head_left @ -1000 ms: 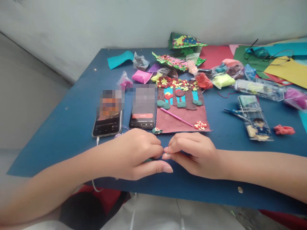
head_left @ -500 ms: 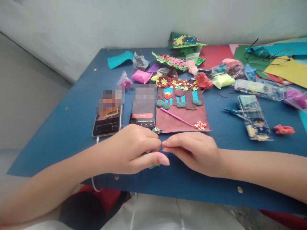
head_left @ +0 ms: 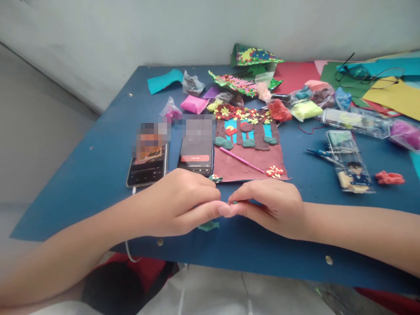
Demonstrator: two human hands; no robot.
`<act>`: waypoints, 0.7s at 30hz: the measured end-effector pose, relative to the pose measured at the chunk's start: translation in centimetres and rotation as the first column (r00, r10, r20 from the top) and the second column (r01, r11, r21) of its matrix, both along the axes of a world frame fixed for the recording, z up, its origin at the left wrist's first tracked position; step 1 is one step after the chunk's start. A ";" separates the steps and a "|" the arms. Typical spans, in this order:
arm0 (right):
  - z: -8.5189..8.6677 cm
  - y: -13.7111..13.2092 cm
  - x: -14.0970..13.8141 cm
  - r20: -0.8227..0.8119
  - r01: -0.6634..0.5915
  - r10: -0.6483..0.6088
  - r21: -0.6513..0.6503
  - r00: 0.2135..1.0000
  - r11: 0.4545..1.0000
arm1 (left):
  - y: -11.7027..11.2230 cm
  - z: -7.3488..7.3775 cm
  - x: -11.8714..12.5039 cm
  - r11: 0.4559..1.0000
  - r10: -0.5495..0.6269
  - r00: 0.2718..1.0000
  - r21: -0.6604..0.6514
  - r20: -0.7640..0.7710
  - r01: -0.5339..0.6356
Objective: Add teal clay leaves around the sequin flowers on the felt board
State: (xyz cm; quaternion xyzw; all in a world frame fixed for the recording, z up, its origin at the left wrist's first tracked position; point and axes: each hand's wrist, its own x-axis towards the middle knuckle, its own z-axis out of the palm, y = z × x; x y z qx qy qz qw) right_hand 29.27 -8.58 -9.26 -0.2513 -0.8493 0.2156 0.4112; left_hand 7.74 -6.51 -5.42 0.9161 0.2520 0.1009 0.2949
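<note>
My left hand [head_left: 187, 203] is closed, fingers curled under, its thumb tip touching the thumb of my right hand [head_left: 269, 205]. Between the right thumb and forefinger a tiny bit of green clay [head_left: 235, 202] shows. Whatever the left fingers hold, if anything, is hidden. Beneath the left thumb lies a flat piece of green clay [head_left: 209, 225] on the blue table. Just beyond both hands is a clay picture [head_left: 251, 162] with brown trunks, yellow and red flowers and a brown-red ground. A pink stick [head_left: 241, 160] rests across it.
Two phones, one charging [head_left: 146, 170] and one darker [head_left: 196, 151], stand left of the picture. Bagged clay, including a yellow pack [head_left: 306, 111], lines the back. A clear case [head_left: 350, 162], compasses [head_left: 320, 154] and a coral clay lump [head_left: 390, 177] lie right.
My thumbs have come together, the left thumb shifting up against the right. More of the green clay piece on the table now shows below the left hand.
</note>
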 end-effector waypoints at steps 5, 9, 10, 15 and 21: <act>-0.3 0.0 0.0 -0.004 -0.069 0.070 0.056 0.998 0.996 | -0.1 0.4 0.4 1.000 -0.017 1.000 -0.018 -0.016 0.017; -0.5 0.1 -0.3 -0.011 -0.124 0.124 0.009 0.992 0.992 | -0.1 0.6 0.5 0.999 -0.027 0.999 -0.045 -0.039 0.025; -0.6 0.1 -0.3 -0.002 -0.115 0.115 0.015 0.993 0.993 | -0.2 0.5 0.4 0.998 -0.027 0.999 -0.051 -0.034 0.025; -0.3 0.1 -0.3 0.046 -0.120 0.117 0.088 0.992 0.989 | -0.2 0.1 0.2 0.997 -0.032 0.999 -0.076 0.020 0.033; -0.3 0.4 -0.5 0.003 -0.099 0.099 0.055 0.995 0.994 | -0.3 0.2 0.2 0.996 -0.048 0.999 -0.075 -0.004 0.047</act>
